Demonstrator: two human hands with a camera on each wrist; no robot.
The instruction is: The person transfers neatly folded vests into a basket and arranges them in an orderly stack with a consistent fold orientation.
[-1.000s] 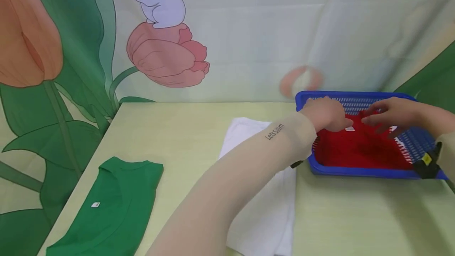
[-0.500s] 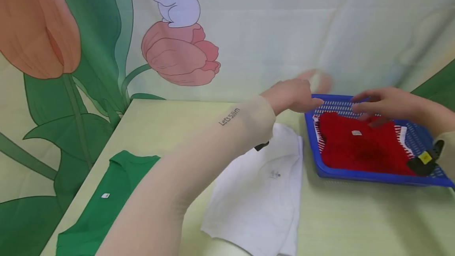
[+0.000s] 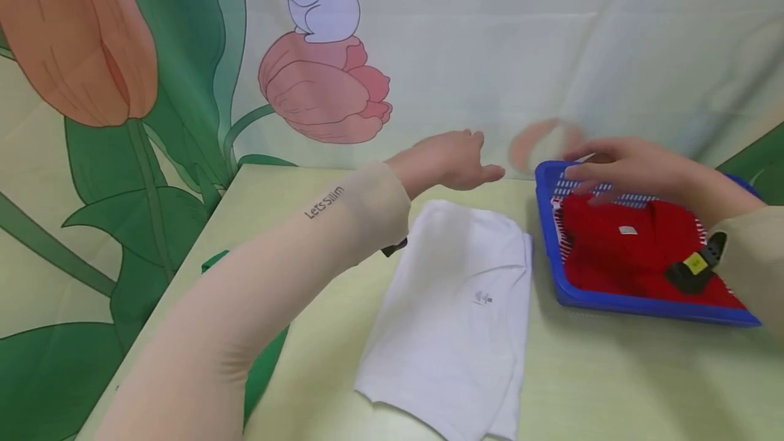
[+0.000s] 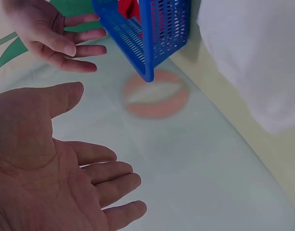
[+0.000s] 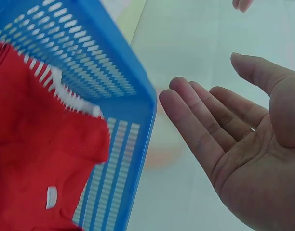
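My left hand (image 3: 450,160) hangs in the air beyond the far end of a folded white shirt (image 3: 447,318), its fingers spread and holding nothing. In the left wrist view its palm and loose fingers show plainly. My right hand (image 3: 631,167) hovers over the back left part of a blue plastic basket (image 3: 649,306), fingers extended with nothing between them. Inside the basket lies a folded red garment (image 3: 612,257) with a small white label and red-and-white striped trim. The right wrist view shows the open right palm (image 5: 253,149) beside the basket rim.
A green shirt (image 3: 266,373) lies on the left of the pale table (image 3: 324,366), mostly behind my left sleeve. Behind the table hangs a curtain (image 3: 465,39) printed with tulips and a rabbit. The basket stands at the table's right.
My left hand has come out of the basket and moved left over the white shirt's far end. The right hand has shifted left and slightly up. The head view has turned slightly right.
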